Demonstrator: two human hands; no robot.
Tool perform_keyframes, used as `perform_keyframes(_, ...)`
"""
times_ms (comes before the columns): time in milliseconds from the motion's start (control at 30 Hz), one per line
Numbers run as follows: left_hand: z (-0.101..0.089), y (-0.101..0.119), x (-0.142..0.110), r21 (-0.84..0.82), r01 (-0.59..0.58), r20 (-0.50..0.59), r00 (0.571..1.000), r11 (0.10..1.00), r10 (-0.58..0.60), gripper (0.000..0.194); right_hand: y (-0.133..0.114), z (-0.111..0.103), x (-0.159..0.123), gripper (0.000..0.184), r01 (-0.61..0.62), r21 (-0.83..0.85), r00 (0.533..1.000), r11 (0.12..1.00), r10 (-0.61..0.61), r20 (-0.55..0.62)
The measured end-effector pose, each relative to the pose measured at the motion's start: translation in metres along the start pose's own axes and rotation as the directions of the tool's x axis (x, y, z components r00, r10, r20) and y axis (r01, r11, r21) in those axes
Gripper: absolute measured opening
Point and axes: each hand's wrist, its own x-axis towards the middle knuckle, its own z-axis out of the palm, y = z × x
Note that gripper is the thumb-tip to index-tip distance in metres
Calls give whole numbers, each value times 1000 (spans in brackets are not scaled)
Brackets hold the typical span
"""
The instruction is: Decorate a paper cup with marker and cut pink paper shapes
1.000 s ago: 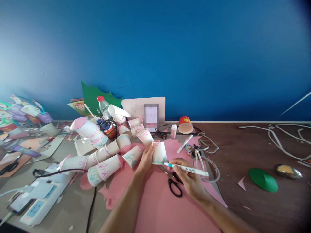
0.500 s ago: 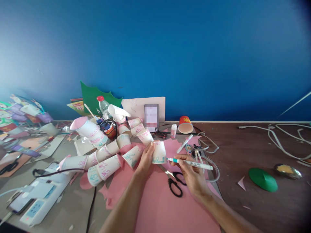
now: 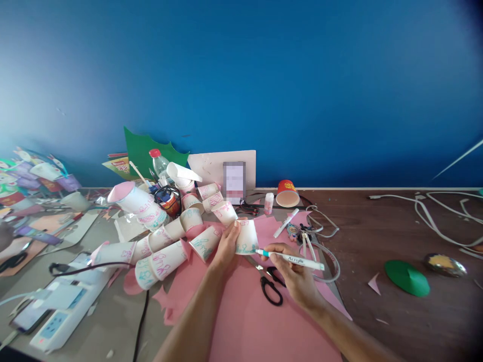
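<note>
A white paper cup [image 3: 247,234] with teal scribbles low on its side and a small pink drawing near its top is gripped by my left hand [image 3: 227,244]. My right hand [image 3: 289,269] pinches a white acrylic marker [image 3: 302,260] with a teal band, its tip at the lower right of the cup's drawing. Below the cup, black-handled scissors [image 3: 270,291] lie on pink paper [image 3: 245,311]. Just left of my left hand rests another decorated paper cup [image 3: 206,244]. A second white marker [image 3: 287,223] lies beyond my right hand.
Several joined, decorated cups [image 3: 162,264] spread across the left side. A power strip [image 3: 56,322] with cables sits at the lower left. At the back stand a plastic bottle [image 3: 160,163], a phone-like screen [image 3: 234,182] and a red cup [image 3: 288,193]. A green paper cone [image 3: 407,278] lies right.
My right hand and the marker have shifted slightly left, the tip now against the cup's lower right side. My left hand keeps the cup in nearly the same place.
</note>
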Motion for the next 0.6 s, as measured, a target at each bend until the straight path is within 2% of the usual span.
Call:
perform_keyframes(100, 2, 2, -1, -3, -10, -4, 1000, 1000, 10, 51, 7, -1, 1, 27, -28, 42, 999, 999, 30, -44)
perform_keyframes(300, 2, 5, -2, 40, -21, 5, 1000, 999, 21, 54, 19, -4, 6, 18, -15, 231, 996, 973, 36, -85)
perform_keyframes(400, -2, 1, -1, 55, -40, 26, 999, 998, 38, 50, 19, -3, 6, 19, -33, 259, 995, 965, 56, -80)
perform_keyframes(600, -1, -2, 0, -32, -13, 18, 1000, 999, 14, 50, 14, 0, 5, 25, -57, 311, 993, 949, 86, -80)
